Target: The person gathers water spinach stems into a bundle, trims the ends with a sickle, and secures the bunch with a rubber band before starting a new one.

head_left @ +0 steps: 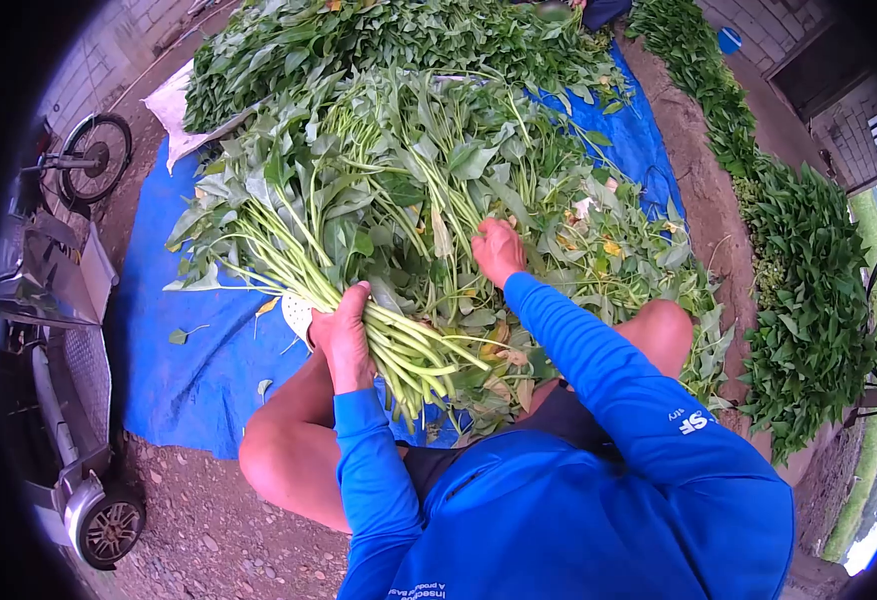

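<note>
My left hand [342, 335] is wrapped round a thick bunch of water spinach [303, 262]. The pale cut ends of its stems stick out toward my lap, and its leaves fan away to the upper left. Over the big loose heap of water spinach [388, 130] in front of me, my right hand [499, 250] is closed on a few stems, its fingertips partly hidden. Loose leaves, some yellowed, lie below and to the right of that hand.
Everything lies on a blue tarp [188, 350] over stony ground. Behind is another leafy pile [288, 40], with part of a person at the top edge. Leafy bundles [803, 300] line the right side. A vehicle [68, 340] with wheels stands at left.
</note>
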A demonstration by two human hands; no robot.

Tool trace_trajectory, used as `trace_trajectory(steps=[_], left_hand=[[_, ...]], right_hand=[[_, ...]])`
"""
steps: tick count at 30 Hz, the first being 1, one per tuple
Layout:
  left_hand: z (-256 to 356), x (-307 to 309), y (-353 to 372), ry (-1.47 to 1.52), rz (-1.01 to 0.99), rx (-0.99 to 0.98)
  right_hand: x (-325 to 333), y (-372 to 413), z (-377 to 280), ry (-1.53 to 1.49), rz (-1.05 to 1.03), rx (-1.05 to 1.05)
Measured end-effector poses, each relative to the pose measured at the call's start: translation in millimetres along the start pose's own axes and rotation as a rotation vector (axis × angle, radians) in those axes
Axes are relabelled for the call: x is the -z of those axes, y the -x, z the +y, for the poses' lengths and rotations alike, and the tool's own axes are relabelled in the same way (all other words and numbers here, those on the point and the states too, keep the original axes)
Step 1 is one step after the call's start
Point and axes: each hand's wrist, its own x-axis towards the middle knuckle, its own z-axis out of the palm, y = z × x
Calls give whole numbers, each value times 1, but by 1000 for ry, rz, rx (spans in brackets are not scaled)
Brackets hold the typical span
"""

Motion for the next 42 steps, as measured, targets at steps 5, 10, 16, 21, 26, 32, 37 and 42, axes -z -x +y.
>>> trace_trajectory(steps=[5,10,16,21,26,32,37,42], left_hand=[[3,-14,6,41,-45,60],[0,-15,4,3,-64,61],[6,-24,6,-2,-119,79],[2,-26,12,-17,-129,76],[1,-25,15,0,-164,54],[-3,-25,18,21,-201,55],[-34,-18,5,132,-217,161],[-66,4,-11,236,-282,359]], right_hand=[[1,-36,-8,226,-132,110],[69,-61,-28,-160,-255,-45],[206,-63,-66,-764,-539,-226],[243,-33,-89,-818,-446,-143],[231,-20,-99,-709,-185,35],[204,-6,-129,-534,-31,196],[130,52,-139,-306,-280,301],[74,102,-116,-331,-542,238]])
